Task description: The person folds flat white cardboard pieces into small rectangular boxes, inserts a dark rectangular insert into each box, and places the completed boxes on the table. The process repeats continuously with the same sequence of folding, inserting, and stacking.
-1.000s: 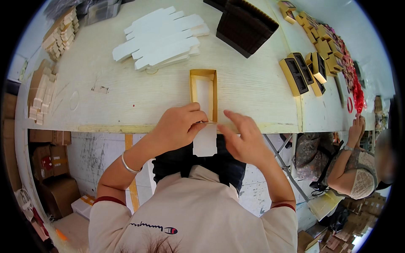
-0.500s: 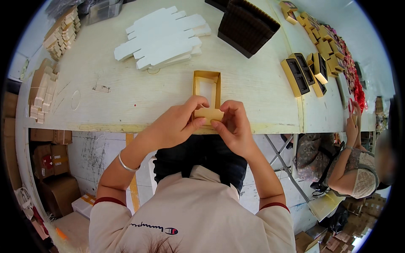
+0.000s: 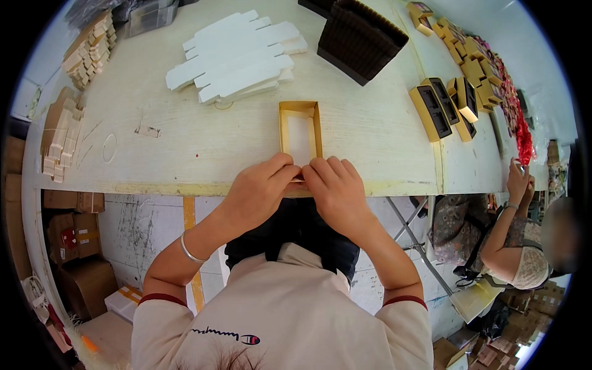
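Observation:
A gold cardboard box [image 3: 319, 131] with a white inside lies open on the table at its front edge, its long sides standing up. Both my hands close over its near end. My left hand [image 3: 260, 188] pinches the near left corner, fingertips curled over the end wall. At the near right corner, my right hand [image 3: 336, 190] grips the same wall with bent fingers. The two sets of fingertips nearly meet, and they hide most of the near end and its flap.
Flat white carton blanks [image 3: 237, 58] lie stacked beyond the box. Dark brown trays [image 3: 361, 40] stand nested to their right. Gold boxes with black inserts [image 3: 431, 112] sit at the right. Bundled card pieces [image 3: 63, 135] line the left edge. Another person [image 3: 515, 240] works at far right.
The near flap, raised between my fingers before, is now folded down and covered by my hands. My right hand has rolled over the end wall, and the box has shifted slightly left.

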A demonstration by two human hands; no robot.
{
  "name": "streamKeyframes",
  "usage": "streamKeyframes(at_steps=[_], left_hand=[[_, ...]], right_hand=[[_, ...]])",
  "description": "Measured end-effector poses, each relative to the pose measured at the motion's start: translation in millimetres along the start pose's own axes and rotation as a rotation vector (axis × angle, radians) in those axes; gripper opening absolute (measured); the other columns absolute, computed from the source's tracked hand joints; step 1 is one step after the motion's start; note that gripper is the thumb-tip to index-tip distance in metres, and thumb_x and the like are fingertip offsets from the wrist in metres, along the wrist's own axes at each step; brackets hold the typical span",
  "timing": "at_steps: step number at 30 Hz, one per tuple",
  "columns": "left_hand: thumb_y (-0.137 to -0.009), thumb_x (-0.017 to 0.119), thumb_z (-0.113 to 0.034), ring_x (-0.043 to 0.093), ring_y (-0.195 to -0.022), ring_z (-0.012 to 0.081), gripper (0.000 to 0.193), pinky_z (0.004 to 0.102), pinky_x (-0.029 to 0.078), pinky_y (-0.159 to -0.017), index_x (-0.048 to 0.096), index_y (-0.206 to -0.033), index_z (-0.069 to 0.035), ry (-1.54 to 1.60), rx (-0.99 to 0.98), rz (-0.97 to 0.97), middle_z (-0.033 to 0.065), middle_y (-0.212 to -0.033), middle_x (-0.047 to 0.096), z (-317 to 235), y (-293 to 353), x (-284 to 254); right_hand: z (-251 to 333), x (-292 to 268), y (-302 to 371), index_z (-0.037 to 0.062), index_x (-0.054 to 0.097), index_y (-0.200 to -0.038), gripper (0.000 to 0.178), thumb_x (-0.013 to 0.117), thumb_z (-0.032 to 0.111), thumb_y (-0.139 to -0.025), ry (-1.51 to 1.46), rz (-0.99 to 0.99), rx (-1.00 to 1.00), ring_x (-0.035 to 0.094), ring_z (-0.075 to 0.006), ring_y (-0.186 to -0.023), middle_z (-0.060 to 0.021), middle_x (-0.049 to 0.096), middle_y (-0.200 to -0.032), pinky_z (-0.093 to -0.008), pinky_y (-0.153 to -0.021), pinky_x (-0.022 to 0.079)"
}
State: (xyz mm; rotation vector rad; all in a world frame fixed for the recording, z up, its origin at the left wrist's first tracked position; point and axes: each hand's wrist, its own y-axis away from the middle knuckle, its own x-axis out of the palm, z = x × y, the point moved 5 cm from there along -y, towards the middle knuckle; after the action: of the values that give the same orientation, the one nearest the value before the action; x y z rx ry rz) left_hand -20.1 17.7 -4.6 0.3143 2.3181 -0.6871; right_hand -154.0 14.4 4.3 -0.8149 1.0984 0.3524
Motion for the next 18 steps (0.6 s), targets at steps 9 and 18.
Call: streamKeyframes(at_steps=[9, 18], left_hand=[[-0.083, 0.064, -0.008, 0.058, -0.074, 0.0296, 0.007, 0.0368, 0.048, -0.064, 0.064, -0.088, -0.003, -0.013, 0.011, 0.373, 0.0084, -0.083, 0.059, 1.4, -21.4, -19.1], [-0.086, 0.06, -0.008, 0.057, -0.084, 0.0239, 0.004, 0.0343, 0.048, -0.07, 0.063, -0.086, -0.005, -0.101, 0.084, 0.467, 0.0055, -0.084, 0.056, -13.4, -21.9, -12.9]], right_hand=[[-34.5, -28.0, -29.5, 0.0053, 0.062, -0.106, 0.025, 0.067, 0.008, -0.081, -0.641, 0.395, 0.174, 0.06, -0.0282, -0.085, -0.0094, 0.06, -0.103, -0.0326, -0.067, 0.048], [-94.4, 8.8, -82.9, -0.0014, 0.058, -0.094, 0.018, 0.055, 0.009, -0.08, -0.056, 0.859, 0.262, 0.064, -0.0299, -0.08, -0.0169, 0.064, -0.09, -0.0378, -0.067, 0.051]])
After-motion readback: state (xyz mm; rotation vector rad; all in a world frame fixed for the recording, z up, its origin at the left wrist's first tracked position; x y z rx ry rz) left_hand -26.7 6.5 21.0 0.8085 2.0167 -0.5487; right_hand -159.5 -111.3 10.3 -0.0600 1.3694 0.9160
